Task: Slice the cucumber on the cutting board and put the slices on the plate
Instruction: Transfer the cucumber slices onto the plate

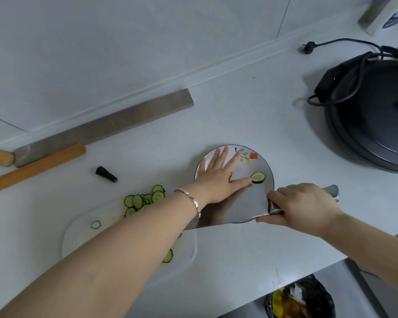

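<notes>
My right hand grips the handle of a broad steel cleaver, whose flat blade lies tilted over the near side of the flowered plate. My left hand is spread flat over the blade and plate, its thumb touching one cucumber slice at the blade's far edge. A heap of cucumber slices lies on the translucent cutting board. Two more slices lie apart on the board, partly hidden by my left forearm. The dark cucumber end rests on the counter behind the board.
A wooden rolling pin and a long grey bar lie along the back wall at left. A black electric cooker with its coiled cord stands at right. The sink with a bag of scraps sits at lower right.
</notes>
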Tool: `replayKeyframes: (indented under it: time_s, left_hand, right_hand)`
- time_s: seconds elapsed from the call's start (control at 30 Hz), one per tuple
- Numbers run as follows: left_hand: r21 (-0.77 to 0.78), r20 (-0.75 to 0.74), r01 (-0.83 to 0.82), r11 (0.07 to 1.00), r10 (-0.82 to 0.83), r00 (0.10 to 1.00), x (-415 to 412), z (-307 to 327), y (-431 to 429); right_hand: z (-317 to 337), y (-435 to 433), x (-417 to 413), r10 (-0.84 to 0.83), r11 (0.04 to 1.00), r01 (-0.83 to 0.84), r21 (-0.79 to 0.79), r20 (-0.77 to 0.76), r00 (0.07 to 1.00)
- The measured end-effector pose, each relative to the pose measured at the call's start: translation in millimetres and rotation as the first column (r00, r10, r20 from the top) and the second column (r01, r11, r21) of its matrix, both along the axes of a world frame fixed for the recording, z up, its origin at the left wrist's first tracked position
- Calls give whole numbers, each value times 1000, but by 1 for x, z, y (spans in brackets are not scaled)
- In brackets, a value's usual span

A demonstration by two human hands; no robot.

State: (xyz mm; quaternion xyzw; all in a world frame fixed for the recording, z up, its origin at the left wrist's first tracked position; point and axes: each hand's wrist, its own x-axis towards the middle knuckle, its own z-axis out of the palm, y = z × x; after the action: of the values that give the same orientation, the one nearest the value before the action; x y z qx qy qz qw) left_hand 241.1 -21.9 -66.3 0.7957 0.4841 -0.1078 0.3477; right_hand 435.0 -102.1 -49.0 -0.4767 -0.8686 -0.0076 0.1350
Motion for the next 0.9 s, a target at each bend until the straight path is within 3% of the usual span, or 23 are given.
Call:
replayKeyframes:
  time_s: [0.07,0.23,0.4,0.53,0.6,0.63,0.7,0.77,0.83,0.9]
  left_hand:
    - [26,-22,-36,999,37,999,0,0,6]
    - [66,183,-23,998,11,983,13,14,-2]
    - [31,94,-124,992,121,988,7,5,-3]
    - [135,37,-199,971,196,980,-14,12,0]
    - [150,176,-366,918,339,924,-34,28,3]
    - [144,295,-481,865,427,855,-46,38,3]
    - [148,520,-708,690,555,649,-78,57,-1]
    - [174,634,-832,526,587,504,-112,69,-15]
    - [170,627,-874,456,634,452,-142,66,-40]
    - [154,523,-870,468,709,474,-163,49,-69]
  right_hand:
    - [1,-2,1,33,999,-33,16,7,999]
    - [3,-7,-1,88,994,-90,55,31,996]
    - [7,-13,-7,75,997,-76,16,72,995]
    - [12,-22,-12,-36,995,46,-91,109,993]
    - [17,-31,-21,-142,974,170,-151,181,973]
    - [19,-35,-27,-199,951,242,-192,219,955]
    - [22,-43,-40,-395,785,445,-430,205,895]
    - [24,-51,-58,-603,571,447,-689,18,798]
    - [29,-57,-81,-757,406,293,-866,-138,639]
    - [24,-63,-104,-865,294,142,-945,-200,461]
